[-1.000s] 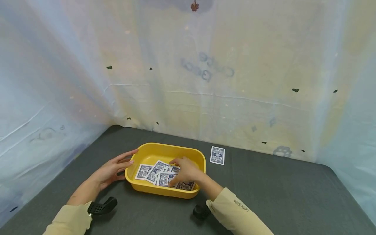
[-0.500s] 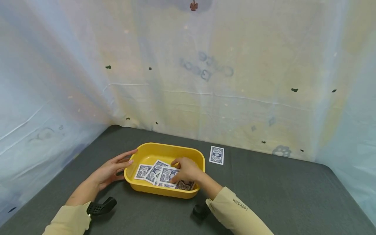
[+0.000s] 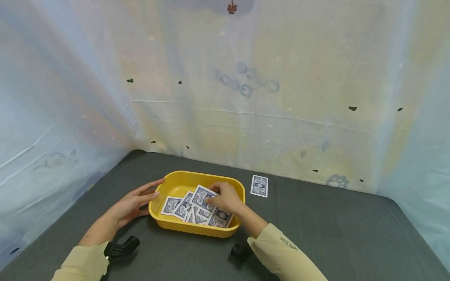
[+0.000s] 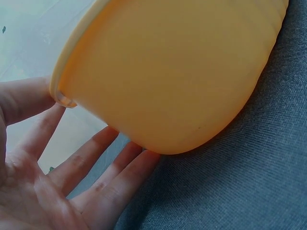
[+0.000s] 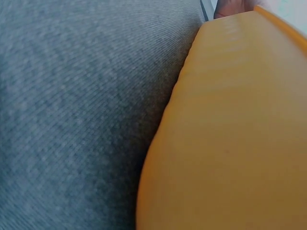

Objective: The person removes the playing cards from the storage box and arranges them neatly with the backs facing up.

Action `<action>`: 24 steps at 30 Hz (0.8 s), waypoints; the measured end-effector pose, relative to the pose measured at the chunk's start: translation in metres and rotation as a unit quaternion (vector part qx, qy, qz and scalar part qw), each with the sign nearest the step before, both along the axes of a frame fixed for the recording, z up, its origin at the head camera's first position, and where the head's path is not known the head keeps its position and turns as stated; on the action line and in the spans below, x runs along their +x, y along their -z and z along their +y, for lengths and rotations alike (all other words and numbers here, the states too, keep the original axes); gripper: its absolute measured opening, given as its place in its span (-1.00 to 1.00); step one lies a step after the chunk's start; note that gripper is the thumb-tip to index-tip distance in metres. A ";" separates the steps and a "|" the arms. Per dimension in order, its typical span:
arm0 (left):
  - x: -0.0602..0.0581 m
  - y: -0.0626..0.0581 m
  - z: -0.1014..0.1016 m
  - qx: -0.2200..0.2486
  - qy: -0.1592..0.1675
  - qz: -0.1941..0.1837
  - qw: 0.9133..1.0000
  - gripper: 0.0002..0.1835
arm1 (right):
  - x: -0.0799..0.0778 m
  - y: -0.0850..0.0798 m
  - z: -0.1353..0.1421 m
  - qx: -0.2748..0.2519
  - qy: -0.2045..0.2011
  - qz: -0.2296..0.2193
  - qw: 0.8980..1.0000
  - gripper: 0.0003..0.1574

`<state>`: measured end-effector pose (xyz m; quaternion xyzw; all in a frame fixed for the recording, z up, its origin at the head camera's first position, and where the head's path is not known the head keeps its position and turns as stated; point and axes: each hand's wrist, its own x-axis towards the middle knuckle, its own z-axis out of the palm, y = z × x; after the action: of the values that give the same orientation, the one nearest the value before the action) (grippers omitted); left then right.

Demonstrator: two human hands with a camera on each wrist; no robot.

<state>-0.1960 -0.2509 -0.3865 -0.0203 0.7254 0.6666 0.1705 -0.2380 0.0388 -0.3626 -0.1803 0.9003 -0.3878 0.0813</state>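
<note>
A yellow plastic tub (image 3: 193, 229) stands on the dark cloth, holding several blue-backed playing cards (image 3: 170, 205) that overlap face down. Inside it, my right hand (image 3: 227, 198) pinches one playing card (image 3: 201, 197) between thumb and fingers, lifted over the rest and tilted. My left hand (image 3: 131, 205) steadies the tub's left end. In the left wrist view, its spread, nearly straight fingers (image 4: 81, 163) touch the outer wall of the tub (image 4: 177, 72), up at the rim and lower down. Only the tub's outer side (image 5: 230, 124) fills the right wrist view; the right hand is hidden there.
One more face-down playing card (image 3: 259, 185) lies on the dark cloth-covered table (image 3: 334, 234), right of the tub near the back edge. A pale patterned curtain (image 3: 281, 78) hangs behind and along both sides. Black wrist mounts (image 3: 123, 246) sit under the sleeves' cuffs.
My right hand has picked a card from the pile and raised it up and back, uncovering the cards below. The left hand and tub stay put.
</note>
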 end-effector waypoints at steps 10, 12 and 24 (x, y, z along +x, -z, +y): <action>0.000 0.001 -0.001 0.004 0.005 0.001 1.000 -0.26 | -0.002 0.000 0.000 -0.058 0.046 0.014 0.997 -0.77; 0.000 0.001 -0.001 0.002 0.005 0.002 1.000 -0.26 | -0.002 0.000 0.000 -0.066 0.052 0.020 0.996 -0.76; 0.000 0.002 -0.002 0.007 0.004 0.005 1.000 -0.27 | -0.003 -0.003 0.004 -0.165 0.089 0.016 0.982 -0.57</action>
<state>-0.1960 -0.2525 -0.3890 -0.0127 0.7218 0.6707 0.1702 -0.2415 0.0423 -0.3596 -0.1164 0.8375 -0.5339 0.0007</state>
